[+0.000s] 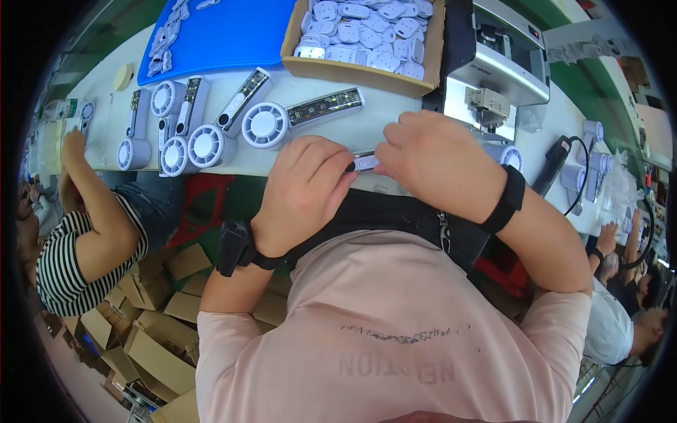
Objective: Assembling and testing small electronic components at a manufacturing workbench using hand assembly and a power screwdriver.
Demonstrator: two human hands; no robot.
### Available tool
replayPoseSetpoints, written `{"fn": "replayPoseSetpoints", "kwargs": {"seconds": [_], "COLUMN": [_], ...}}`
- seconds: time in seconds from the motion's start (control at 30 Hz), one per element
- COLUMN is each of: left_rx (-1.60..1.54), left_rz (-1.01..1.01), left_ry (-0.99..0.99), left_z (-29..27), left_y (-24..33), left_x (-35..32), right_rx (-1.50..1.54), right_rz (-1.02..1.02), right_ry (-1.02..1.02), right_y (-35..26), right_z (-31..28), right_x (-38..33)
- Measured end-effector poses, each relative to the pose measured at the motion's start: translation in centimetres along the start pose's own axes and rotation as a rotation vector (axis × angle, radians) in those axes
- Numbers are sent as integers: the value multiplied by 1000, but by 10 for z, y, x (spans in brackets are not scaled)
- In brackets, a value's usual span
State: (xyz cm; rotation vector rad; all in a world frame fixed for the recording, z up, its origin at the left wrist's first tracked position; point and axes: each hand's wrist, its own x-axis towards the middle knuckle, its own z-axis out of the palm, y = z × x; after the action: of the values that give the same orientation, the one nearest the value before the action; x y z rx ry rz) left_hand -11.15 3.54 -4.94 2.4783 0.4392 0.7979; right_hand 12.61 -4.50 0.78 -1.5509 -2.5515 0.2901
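Close to the table's near edge, my left hand (303, 187) and my right hand (434, 151) pinch a pale, handle-like piece (365, 163) between them. Its visible stretch has a dark spot by my left fingers; my hands hide the rest, so I cannot tell if it belongs to a whole fan. Just beyond my left hand lies a handheld fan (266, 127) with a round pale grille and a handle showing its circuit board (328, 107). Another fan (209, 144) rests to its left, its handle also uncovered.
More fans (132, 151) lie further left. A cardboard box (360, 70) full of pale plastic covers (384, 32) and a blue tray (226, 42) stand behind. At right are a bench press (497, 70), a black cable and more fans (596, 166). A co-worker's arm (92, 183) is at left.
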Motion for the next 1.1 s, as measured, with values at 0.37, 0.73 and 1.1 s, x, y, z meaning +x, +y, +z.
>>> {"fn": "replayPoseSetpoints", "kwargs": {"seconds": [0.37, 0.73, 1.1], "left_rx": [-64, -68, 105], "left_rz": [1, -26, 41], "left_ry": [-19, -69, 34], "left_z": [-2, -6, 8], "left_y": [-2, -1, 1], "left_x": [0, 5, 1], "right_rx": [-128, -241, -172], "right_rz": [-104, -69, -80], "right_ry": [-248, -252, -171], "right_y": [-4, -8, 0], "right_z": [-11, -17, -7], "right_x": [17, 17, 12]}}
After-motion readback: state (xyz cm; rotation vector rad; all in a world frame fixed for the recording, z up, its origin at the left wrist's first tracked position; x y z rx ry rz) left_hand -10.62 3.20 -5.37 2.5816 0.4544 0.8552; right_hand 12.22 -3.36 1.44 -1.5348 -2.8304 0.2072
